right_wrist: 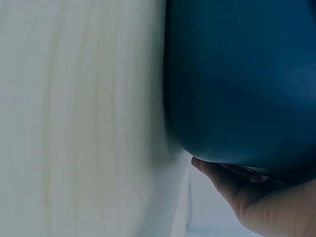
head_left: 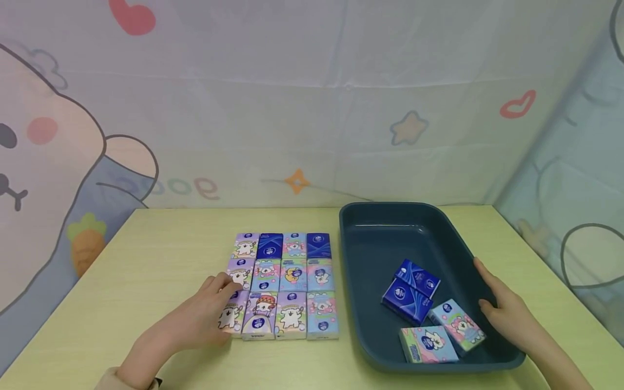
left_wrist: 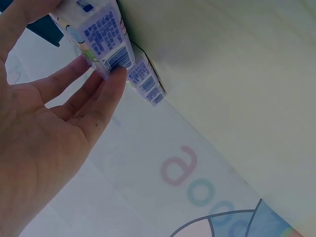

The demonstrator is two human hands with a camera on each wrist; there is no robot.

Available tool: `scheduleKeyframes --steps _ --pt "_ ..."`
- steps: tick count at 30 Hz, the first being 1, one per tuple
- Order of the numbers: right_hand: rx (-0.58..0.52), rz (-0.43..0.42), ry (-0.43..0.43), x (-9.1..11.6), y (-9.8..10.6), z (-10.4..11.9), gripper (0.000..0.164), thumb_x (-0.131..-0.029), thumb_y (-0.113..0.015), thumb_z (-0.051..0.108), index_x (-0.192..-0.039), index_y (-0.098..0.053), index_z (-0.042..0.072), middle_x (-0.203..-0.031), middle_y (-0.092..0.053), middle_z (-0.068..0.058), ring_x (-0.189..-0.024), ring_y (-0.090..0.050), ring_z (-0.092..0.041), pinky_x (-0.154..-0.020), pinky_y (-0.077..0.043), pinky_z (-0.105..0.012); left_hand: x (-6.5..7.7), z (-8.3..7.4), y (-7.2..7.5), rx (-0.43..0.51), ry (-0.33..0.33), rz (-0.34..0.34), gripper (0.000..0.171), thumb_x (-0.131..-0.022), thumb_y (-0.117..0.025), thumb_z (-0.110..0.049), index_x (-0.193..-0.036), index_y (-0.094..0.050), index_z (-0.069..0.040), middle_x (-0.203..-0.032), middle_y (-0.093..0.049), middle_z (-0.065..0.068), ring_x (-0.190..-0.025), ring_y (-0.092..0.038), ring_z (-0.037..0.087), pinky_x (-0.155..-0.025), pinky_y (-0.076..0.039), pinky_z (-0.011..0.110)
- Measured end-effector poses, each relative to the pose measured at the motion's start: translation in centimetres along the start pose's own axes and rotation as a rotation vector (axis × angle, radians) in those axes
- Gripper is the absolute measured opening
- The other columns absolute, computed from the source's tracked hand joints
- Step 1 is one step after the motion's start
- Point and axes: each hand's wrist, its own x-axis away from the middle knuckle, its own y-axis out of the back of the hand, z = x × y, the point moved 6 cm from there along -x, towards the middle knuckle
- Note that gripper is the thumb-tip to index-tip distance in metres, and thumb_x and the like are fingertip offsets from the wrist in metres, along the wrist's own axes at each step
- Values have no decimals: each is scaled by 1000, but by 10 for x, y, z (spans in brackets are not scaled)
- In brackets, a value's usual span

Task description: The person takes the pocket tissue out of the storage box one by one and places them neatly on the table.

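My left hand [head_left: 202,311] reaches over the front left corner of a block of tissue packs. It grips the corner tissue pack [head_left: 230,319], a lilac one with a white cartoon animal; its fingers cover part of it. In the left wrist view the fingertips of the left hand [left_wrist: 64,118] lie against the barcode side of that pack [left_wrist: 103,37]. My right hand [head_left: 512,314] holds the right wall of a dark blue tray [head_left: 370,238], thumb toward the inside. The right wrist view shows the right hand [right_wrist: 261,202] close against the tray's outer wall [right_wrist: 237,89].
The packs lie in three rows, close together, left of the tray; a dark blue pack [head_left: 319,246] is at the back right. Inside the tray, two blue packs [head_left: 408,300] overlap near two cartoon packs [head_left: 429,345]. A printed cloth [head_left: 292,108] hangs behind the table [head_left: 170,244].
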Motion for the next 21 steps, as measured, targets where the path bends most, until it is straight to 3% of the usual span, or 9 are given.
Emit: scheduleKeyframes --steps 16,21 --pt "5 -6 2 0 0 0 84 -87 -47 -11 -155 -5 14 -151 -19 -36 -131 -23 -63 -99 -23 -74 1 3 1 26 23 24 75 -63 -86 -20 -129 -53 -7 -125 -47 5 -110 -43 19 -91 -50 38" --pt "6 -4 0 1 0 0 84 -87 -47 -11 -155 -5 14 -151 -19 -36 -131 -22 -63 -99 -23 -74 3 2 6 24 -3 8 74 -62 -86 -21 -127 -54 -8 -125 -48 5 -112 -45 20 -92 -50 41"
